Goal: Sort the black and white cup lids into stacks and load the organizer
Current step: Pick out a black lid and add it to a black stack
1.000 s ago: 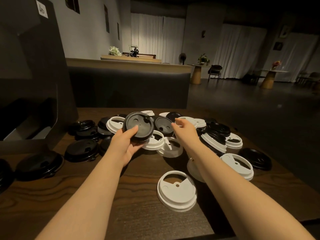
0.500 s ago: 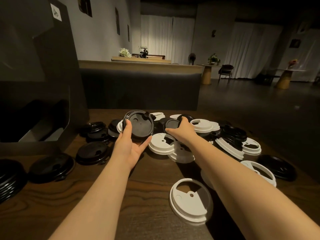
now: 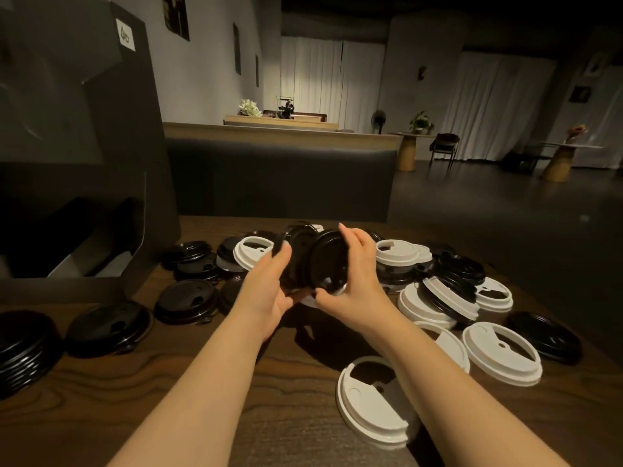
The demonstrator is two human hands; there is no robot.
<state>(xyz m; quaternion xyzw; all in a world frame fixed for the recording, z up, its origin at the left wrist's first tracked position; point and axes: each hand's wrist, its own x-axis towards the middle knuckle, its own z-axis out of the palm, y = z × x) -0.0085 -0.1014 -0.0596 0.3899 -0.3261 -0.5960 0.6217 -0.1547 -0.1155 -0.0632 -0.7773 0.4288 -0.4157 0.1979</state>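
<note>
Both hands, left hand (image 3: 269,291) and right hand (image 3: 354,281), are gripping black lids (image 3: 313,261) with curled fingers; most lids near the organizer (image 3: 84,129) are lying unsorted.

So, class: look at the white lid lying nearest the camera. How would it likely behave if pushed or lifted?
The white lid looks thin and moulded, so probably light and slightly flexible. It lies flat on the wooden table, so a push would likely slide it rather than roll it. Its raised rim should give fingers a hold.
</note>
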